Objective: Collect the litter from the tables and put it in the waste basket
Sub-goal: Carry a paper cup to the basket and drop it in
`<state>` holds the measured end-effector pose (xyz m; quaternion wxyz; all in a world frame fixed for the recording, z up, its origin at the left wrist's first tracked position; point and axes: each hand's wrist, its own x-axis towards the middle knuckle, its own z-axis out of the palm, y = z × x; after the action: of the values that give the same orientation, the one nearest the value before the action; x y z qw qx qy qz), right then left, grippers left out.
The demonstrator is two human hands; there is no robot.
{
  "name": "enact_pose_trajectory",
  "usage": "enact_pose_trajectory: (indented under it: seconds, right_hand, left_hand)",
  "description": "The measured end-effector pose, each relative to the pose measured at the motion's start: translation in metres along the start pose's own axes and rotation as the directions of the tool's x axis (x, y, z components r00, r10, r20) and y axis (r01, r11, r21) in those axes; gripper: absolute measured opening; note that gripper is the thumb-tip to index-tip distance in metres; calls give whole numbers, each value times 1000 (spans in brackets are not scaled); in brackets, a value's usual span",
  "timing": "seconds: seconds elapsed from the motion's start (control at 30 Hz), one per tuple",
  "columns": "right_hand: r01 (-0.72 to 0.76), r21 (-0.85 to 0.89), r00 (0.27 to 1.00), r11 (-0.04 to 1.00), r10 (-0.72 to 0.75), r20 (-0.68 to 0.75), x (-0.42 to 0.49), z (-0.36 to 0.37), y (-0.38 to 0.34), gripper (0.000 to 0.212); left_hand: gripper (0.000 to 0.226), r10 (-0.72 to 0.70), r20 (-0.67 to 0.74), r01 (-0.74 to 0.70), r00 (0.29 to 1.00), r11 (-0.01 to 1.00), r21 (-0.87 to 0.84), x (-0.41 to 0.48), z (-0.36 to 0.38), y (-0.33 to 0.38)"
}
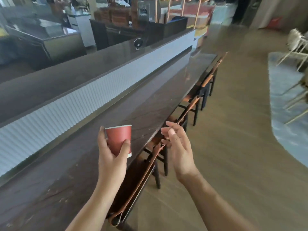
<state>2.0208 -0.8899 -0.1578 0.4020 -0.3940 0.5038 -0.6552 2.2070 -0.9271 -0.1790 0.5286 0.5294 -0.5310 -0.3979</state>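
red paper cup (119, 139) being gripped by left hand (110, 154) over counter (150, 105) | right hand (178, 147) loosely open, empty | waste basket unseen, binning being awaited

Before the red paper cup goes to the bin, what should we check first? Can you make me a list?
1. Grip on the red paper cup with white rim: ok, the left hand wraps it with thumb and fingers.
2. Cup empty: cannot tell, its inside is hidden.
3. The right hand free: ok, open and holding nothing.
4. A waste basket in sight: not ok, none shows.
5. More litter on the long dark wooden counter: cannot tell, its far end is blurred.
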Motion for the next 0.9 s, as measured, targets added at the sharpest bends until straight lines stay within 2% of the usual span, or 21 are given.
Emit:
enact_pose_trajectory:
  seconds: [0.2,0.33,0.53,0.67,0.77,0.9]
  right_hand:
    - [50,-23,979,998,-54,-196,25,-128,-35,41]
    - [64,-29,942,998,-70,-328,41,-192,-52,59]
    - [66,-101,863,993,-107,-494,80,-285,-62,50]
    - [73,-135,816,988,-137,-561,131,-338,-69,47]
    - [75,-141,793,987,-145,-592,178,-370,-73,43]
    - [86,-162,754,983,-171,-634,247,-409,-88,45]
  left_hand:
    - [85,44,203,-38,978,999,-35,-11,137,32]
    - [86,70,327,-49,942,996,-72,-13,216,45]
    - [84,115,494,-44,862,987,-154,-1,341,61]
    - [84,158,594,-63,789,982,-177,23,424,63]
    - [84,144,664,-11,734,980,-201,52,486,61]
    - [86,150,705,9,693,976,-216,97,567,70]
